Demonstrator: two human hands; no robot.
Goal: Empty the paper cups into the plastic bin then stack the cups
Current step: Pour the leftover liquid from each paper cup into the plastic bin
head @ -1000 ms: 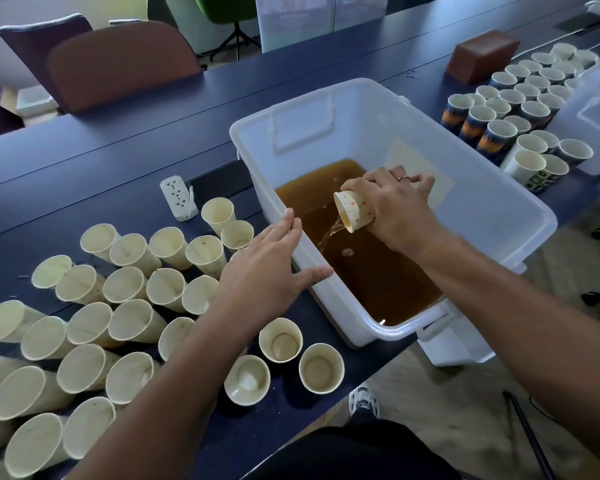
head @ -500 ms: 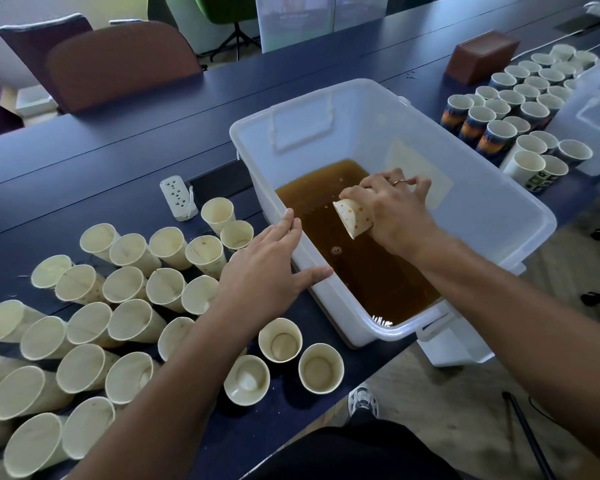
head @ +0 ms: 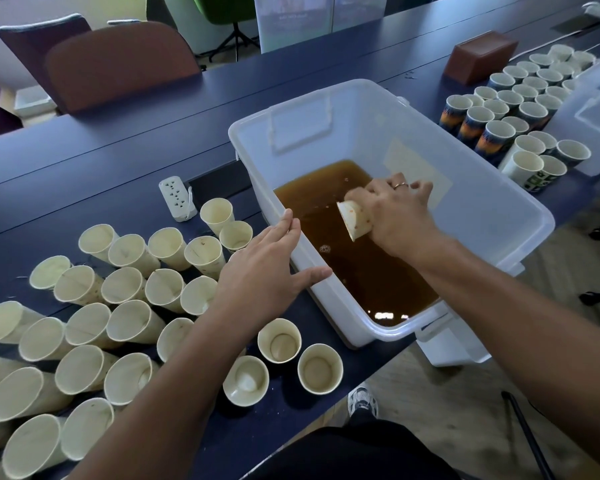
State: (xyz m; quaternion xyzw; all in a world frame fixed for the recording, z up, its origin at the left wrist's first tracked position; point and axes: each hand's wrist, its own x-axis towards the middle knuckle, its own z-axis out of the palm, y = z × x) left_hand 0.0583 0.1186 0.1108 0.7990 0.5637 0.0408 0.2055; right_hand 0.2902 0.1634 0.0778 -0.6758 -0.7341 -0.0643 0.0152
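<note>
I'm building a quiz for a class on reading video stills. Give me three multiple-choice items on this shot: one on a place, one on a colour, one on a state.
1. Where is the paper cup that the right hand grips?
A. on the table
B. over the liquid in the plastic bin
C. on the floor

2. What colour is the liquid in the bin?
A. amber brown
B. clear
C. green

3. How is the left hand?
A. gripping a cup
B. in a fist
C. fingers straight, at the bin's near rim

Key: 1 B, the cup is tipped inside the bin; 2 A, the pool is brown; 3 C, its fingers hold nothing.
</note>
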